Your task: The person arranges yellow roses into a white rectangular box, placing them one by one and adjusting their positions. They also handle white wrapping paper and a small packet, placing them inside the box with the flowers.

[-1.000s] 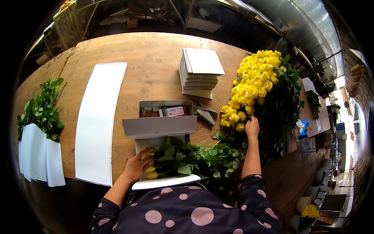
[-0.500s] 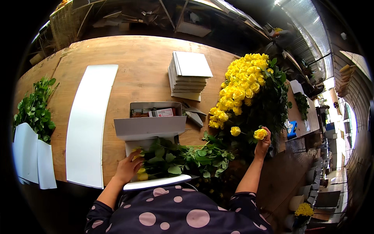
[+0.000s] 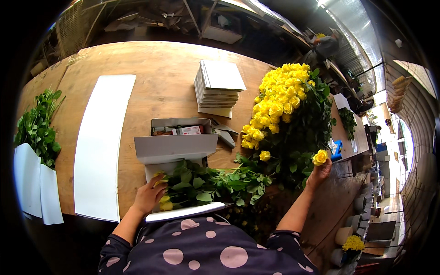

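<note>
My right hand is raised at the right of the table, closed on a single yellow rose just under its bloom. Close to my body, my left hand curls its fingers round the yellow rose heads of a leafy bunch, partly hiding them. The green stems and leaves of that bunch stretch rightward along the table edge. A big pile of yellow roses lies at the right, with one loose yellow rose standing apart near it.
Before me is an open box with small items, beside a grey tool. Behind it rises a stack of white cards. A long white sheet and wrapped greenery lie leftward. A blue object sits at right.
My right hand has moved right and slightly outward with the yellow rose, away from the pile. My left hand stays at the bunch. The view has shifted a little.
</note>
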{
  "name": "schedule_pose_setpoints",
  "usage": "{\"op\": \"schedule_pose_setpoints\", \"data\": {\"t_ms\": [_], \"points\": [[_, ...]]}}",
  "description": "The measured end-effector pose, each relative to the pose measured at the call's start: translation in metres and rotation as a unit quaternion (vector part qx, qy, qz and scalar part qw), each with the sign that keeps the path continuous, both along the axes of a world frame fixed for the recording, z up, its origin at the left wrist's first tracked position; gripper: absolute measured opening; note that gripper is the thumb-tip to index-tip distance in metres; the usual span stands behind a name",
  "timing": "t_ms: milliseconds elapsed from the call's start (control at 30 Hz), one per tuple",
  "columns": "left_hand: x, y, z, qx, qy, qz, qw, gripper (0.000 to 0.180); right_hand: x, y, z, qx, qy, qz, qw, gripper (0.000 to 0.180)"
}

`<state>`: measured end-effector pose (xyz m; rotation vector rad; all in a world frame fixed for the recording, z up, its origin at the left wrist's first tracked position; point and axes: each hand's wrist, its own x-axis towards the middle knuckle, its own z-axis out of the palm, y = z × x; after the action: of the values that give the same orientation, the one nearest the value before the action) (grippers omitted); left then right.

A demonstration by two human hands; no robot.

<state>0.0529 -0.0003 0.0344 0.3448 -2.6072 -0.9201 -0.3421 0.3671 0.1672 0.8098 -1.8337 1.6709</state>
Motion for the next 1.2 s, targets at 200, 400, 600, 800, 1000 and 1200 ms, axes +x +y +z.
{"op": "schedule_pose_setpoints", "data": {"t_ms": [200, 400, 600, 800, 1000, 1200], "points": [[0.004, -0.002, -0.005, -0.004, -0.026, -0.005, 1.000, 0.016, 0.067, -0.078, 0.097, 0.235, 0.221, -0.186, 0.928, 0.016], [0.003, -0.003, -0.003, -0.007, 0.027, 0.000, 1.000, 0.017, 0.150, -0.167, 0.128, 0.392, 0.192, -0.031, 0.899, 0.009], [0.013, -0.004, -0.009, -0.001, 0.003, -0.003, 1.000, 0.020, 0.211, -0.259, 0.030, 0.548, 0.058, 0.341, 0.762, 0.010], [0.014, -0.002, -0.017, -0.011, -0.018, -0.025, 0.999, 0.023, 0.213, -0.286, -0.099, 0.527, -0.018, 0.392, 0.754, 0.015], [0.015, 0.000, -0.021, -0.001, 0.020, -0.020, 1.000, 0.019, 0.210, -0.303, -0.126, 0.511, 0.088, 0.385, 0.763, 0.018], [0.015, -0.001, -0.026, -0.001, -0.018, -0.030, 0.999, 0.018, 0.210, -0.315, -0.138, 0.476, 0.233, 0.368, 0.764, 0.014]]}}
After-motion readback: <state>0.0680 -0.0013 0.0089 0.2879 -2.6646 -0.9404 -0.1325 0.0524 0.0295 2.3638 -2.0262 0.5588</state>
